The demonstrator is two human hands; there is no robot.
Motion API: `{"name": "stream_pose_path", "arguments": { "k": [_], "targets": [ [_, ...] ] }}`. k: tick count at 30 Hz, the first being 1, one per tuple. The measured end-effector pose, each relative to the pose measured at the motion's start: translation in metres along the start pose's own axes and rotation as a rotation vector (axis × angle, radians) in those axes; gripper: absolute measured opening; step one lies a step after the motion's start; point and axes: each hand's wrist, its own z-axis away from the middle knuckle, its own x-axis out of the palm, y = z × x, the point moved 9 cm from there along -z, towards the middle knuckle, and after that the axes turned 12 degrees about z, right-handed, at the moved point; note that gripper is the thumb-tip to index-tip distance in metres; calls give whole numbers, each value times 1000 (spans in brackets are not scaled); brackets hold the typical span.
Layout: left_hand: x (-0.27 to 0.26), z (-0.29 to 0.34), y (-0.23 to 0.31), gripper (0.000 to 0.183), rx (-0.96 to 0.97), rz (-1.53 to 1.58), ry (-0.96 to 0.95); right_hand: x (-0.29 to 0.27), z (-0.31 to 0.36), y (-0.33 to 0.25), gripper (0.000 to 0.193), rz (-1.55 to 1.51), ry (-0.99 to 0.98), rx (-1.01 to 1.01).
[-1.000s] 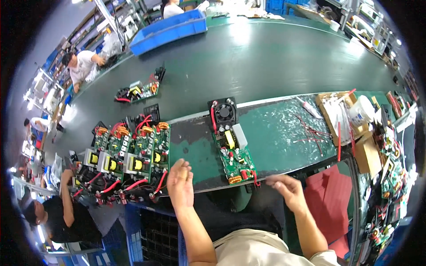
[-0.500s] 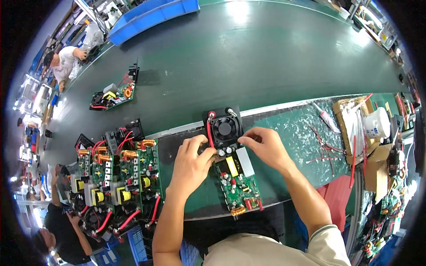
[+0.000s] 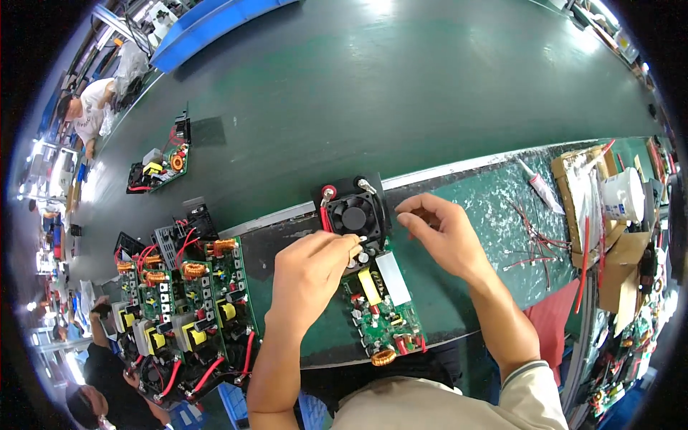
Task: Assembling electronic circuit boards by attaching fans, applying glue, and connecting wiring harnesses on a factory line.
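Note:
A green circuit board (image 3: 387, 315) with a black cooling fan (image 3: 353, 217) at its far end lies on the workbench in front of me. Thumb and fingers of my left hand (image 3: 307, 276) are pinched together at the near edge of the fan, by small round capacitors (image 3: 363, 256). A tiny white bit shows at those fingertips, too small to name. My right hand (image 3: 443, 233) hovers just right of the fan, fingers loosely bent and thumb apart, nothing visible in it. A red cable (image 3: 325, 218) runs along the fan's left side. The white-grey block (image 3: 393, 278) sits on the board nearer me.
Several similar board assemblies (image 3: 190, 308) stand close together at my left. Another board (image 3: 161, 168) lies on the dark green belt beyond, near a blue bin (image 3: 215, 32). Loose wires (image 3: 534, 236), a glue tube (image 3: 541, 188) and a cardboard box (image 3: 570, 190) are at the right. Co-workers are at left.
My left hand has moved in to the right, its fingers now pinched over the capacitors by the fan. My right hand has drawn off the fan's right edge.

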Motion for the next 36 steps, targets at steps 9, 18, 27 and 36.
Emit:
{"name": "stream_pose_path", "arguments": {
  "k": [9,18,27,36],
  "targets": [
    [23,-12,11,10,-112,-342,-33,26,1,14,15,-4,-147,46],
    [36,-25,1,18,-139,-190,-40,16,6,-2,22,200,11,-127],
    [36,-27,-9,26,-138,-160,-2,31,-8,-7,15,454,-129,-258],
    [-3,-36,-22,27,-270,213,71,37,-28,-4,15,344,-382,-306]
  ]
}}
